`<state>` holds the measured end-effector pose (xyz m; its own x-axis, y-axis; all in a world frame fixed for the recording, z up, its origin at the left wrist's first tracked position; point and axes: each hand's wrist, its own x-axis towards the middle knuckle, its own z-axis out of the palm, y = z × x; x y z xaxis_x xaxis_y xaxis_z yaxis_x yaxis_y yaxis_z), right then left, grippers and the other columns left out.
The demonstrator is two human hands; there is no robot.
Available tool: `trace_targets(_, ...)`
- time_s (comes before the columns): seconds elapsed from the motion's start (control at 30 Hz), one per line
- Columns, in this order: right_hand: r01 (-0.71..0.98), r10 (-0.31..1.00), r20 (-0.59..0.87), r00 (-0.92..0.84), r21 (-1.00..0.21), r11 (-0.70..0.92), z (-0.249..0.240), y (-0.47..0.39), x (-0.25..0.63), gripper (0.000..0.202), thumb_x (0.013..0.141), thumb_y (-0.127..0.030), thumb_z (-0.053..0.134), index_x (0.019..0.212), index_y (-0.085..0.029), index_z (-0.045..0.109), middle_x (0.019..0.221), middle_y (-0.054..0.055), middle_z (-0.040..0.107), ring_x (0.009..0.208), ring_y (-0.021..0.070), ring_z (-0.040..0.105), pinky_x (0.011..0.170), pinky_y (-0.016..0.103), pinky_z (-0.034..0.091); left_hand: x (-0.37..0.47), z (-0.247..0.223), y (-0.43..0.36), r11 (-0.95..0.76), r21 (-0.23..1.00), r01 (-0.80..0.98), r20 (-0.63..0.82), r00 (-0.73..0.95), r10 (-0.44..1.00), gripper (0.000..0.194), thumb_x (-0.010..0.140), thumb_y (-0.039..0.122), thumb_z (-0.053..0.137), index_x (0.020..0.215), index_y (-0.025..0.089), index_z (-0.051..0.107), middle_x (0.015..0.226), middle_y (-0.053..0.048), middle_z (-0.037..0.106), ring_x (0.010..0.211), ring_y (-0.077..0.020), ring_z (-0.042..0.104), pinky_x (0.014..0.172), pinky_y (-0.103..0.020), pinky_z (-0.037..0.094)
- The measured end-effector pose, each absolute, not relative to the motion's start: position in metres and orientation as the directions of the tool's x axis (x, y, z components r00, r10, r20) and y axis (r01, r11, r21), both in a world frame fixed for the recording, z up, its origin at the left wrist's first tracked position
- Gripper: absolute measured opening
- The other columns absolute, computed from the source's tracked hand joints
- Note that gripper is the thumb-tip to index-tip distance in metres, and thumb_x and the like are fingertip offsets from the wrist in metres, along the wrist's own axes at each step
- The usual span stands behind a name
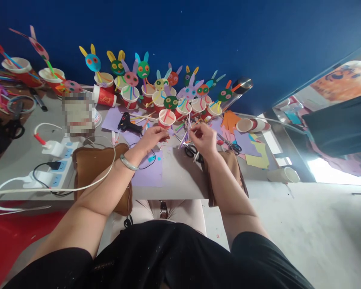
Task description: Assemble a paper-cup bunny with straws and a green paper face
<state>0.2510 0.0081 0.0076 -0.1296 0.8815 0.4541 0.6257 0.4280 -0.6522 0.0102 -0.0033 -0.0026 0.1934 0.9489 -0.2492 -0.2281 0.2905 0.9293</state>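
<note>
My left hand is closed, its fingertips bent together beside a red-and-white paper cup that bears a green paper rabbit head. Whatever it may pinch is too small to make out. My right hand has thumb and fingers pressed together close to several purple pipe cleaners. Whether it grips one of them cannot be seen. Below the right hand lie black-handled scissors. A black hot glue gun rests to the left of my left hand, on purple paper.
Several cups with paper rabbits, one a pink-headed rabbit, line the blue wall. Left stand a power strip with cables and a brown cushion. To the right are coloured paper, more scissors and a lying cup.
</note>
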Motion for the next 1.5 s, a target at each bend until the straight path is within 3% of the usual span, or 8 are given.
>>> trace_targets(0.13, 0.446, 0.887, 0.414, -0.206, -0.766, 0.462, 0.015, -0.01, 0.215, 0.013, 0.087, -0.039, 0.08, 0.084, -0.026, 0.077, 0.072, -0.001, 0.067, 0.059, 0.0137, 0.052, 0.062, 0.033, 0.047, 0.004, 0.002, -0.003, 0.343, 0.899, -0.271, -0.252, 0.319, 0.913, 0.028, 0.08, 0.034, 0.087, 0.077, 0.017, 0.065, 0.074, -0.002, 0.07, 0.069, -0.0113, 0.063, 0.077, -0.03, 0.054)
trace_targets(0.3, 0.104, 0.928, 0.203, -0.312, -0.964, 0.246, 0.019, 0.001, 0.203, 0.038, 0.077, -0.055, 0.092, 0.098, -0.025, 0.082, 0.083, 0.0, 0.076, 0.06, 0.0109, 0.055, 0.056, 0.028, 0.045, 0.001, 0.007, -0.006, 0.462, 0.815, -0.349, -0.244, 0.517, 0.82, 0.037, 0.07, 0.036, 0.095, 0.077, 0.017, 0.064, 0.075, -0.002, 0.069, 0.071, -0.0114, 0.063, 0.074, -0.03, 0.053)
trace_targets(0.43, -0.071, 0.894, 0.126, -0.429, -0.992, 0.105, 0.018, 0.011, 0.199, 0.04, 0.071, -0.055, 0.097, 0.09, -0.023, 0.081, 0.077, -0.001, 0.076, 0.057, 0.009, 0.057, 0.053, 0.025, 0.044, 0.0, 0.007, -0.007, 0.488, 0.788, -0.377, -0.207, 0.583, 0.785, 0.044, 0.068, 0.044, 0.098, 0.085, 0.015, 0.069, 0.075, 0.0, 0.066, 0.073, -0.0125, 0.063, 0.077, -0.033, 0.053)
trace_targets(0.9, -0.122, 0.886, 0.101, -0.452, -0.991, 0.05, 0.012, 0.016, 0.2, 0.041, 0.073, -0.056, 0.097, 0.077, -0.023, 0.073, 0.062, -0.003, 0.068, 0.049, 0.0088, 0.053, 0.049, 0.025, 0.042, 0.001, 0.005, -0.01, 0.479, 0.803, -0.355, -0.177, 0.625, 0.76, 0.039, 0.072, 0.043, 0.094, 0.087, 0.015, 0.071, 0.08, -0.004, 0.071, 0.074, -0.0153, 0.066, 0.079, -0.036, 0.054)
trace_targets(1.07, -0.065, 0.935, 0.117, -0.334, -0.993, 0.101, 0.019, 0.035, 0.213, 0.048, 0.067, -0.062, 0.097, 0.074, -0.024, 0.069, 0.061, -0.005, 0.062, 0.049, 0.0083, 0.047, 0.048, 0.025, 0.039, 0.005, 0.002, -0.007, 0.4, 0.873, -0.28, -0.221, 0.504, 0.835, 0.033, 0.085, 0.045, 0.082, 0.079, 0.017, 0.066, 0.08, -0.004, 0.069, 0.071, -0.0139, 0.063, 0.075, -0.035, 0.054)
trace_targets(1.17, -0.048, 0.948, 0.128, -0.293, -0.992, 0.119, 0.022, 0.053, 0.221, 0.05, 0.066, -0.063, 0.097, 0.072, -0.024, 0.065, 0.059, -0.006, 0.058, 0.05, 0.0084, 0.046, 0.048, 0.025, 0.036, 0.006, -0.001, 0.0, 0.226, 0.952, -0.206, -0.181, 0.216, 0.959, 0.023, 0.091, 0.036, 0.076, 0.08, 0.019, 0.063, 0.079, -0.002, 0.068, 0.07, -0.0123, 0.059, 0.072, -0.031, 0.053)
trace_targets(1.3, -0.058, 0.961, 0.135, -0.242, -0.991, 0.124, 0.013, 0.068, 0.225, 0.05, 0.065, -0.063, 0.097, 0.074, -0.025, 0.066, 0.063, -0.005, 0.059, 0.055, 0.009, 0.047, 0.054, 0.026, 0.039, 0.001, -0.003, 0.017, -0.049, 0.995, 0.084, 0.066, -0.207, 0.976, 0.019, 0.087, 0.024, 0.078, 0.09, 0.021, 0.06, 0.092, -0.004, 0.071, 0.087, -0.016, 0.065, 0.086, -0.033, 0.055)
trace_targets(1.5, -0.017, 0.984, 0.123, -0.127, -0.992, 0.121, -0.018, 0.071, 0.228, 0.052, 0.066, -0.068, 0.093, 0.075, -0.025, 0.065, 0.109, 0.003, 0.078, 0.087, 0.015, 0.067, 0.078, 0.03, 0.055, -0.003, -0.019, 0.058, -0.176, 0.889, 0.424, 0.245, -0.115, 0.963, 0.082, 0.063, 0.022, 0.098, 0.134, 0.019, 0.057, 0.141, -0.016, 0.063, 0.136, -0.0336, 0.06, 0.115, -0.046, 0.05)
